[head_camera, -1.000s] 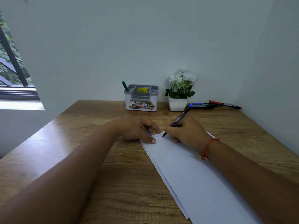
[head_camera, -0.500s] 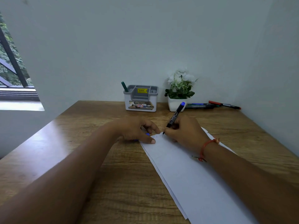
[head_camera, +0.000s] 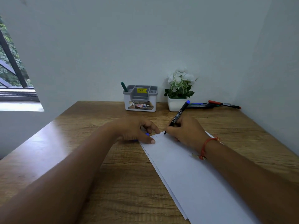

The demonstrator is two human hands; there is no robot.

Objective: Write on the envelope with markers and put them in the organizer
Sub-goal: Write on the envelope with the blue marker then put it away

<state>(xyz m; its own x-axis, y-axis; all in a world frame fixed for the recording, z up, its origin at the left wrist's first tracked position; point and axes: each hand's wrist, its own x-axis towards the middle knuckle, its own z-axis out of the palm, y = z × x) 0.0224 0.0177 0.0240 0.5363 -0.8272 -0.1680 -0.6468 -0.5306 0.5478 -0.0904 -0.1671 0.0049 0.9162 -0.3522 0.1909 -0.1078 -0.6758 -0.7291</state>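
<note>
tabletop (head_camera: 97, 126): wooden, carries everything.
envelope (head_camera: 186, 167): long and white, lies flat and slanted between both forearms; light, thin and likely to slide, so pin a corner rather than lift it.
organizer (head_camera: 140, 102): by the back wall, well apart from the hands, with a green marker (head_camera: 124, 86) upright in its left slot.
left hand (head_camera: 135, 131): thumb presses the envelope's far corner, fingers curled over what looks like a blue cap (head_camera: 147, 134).
right hand (head_camera: 186, 131): clamped low on the marker (head_camera: 178, 114), tip touching the envelope's far end.
marker handling: stiff, light, smooth barrel; best gripped near the tip.
</note>
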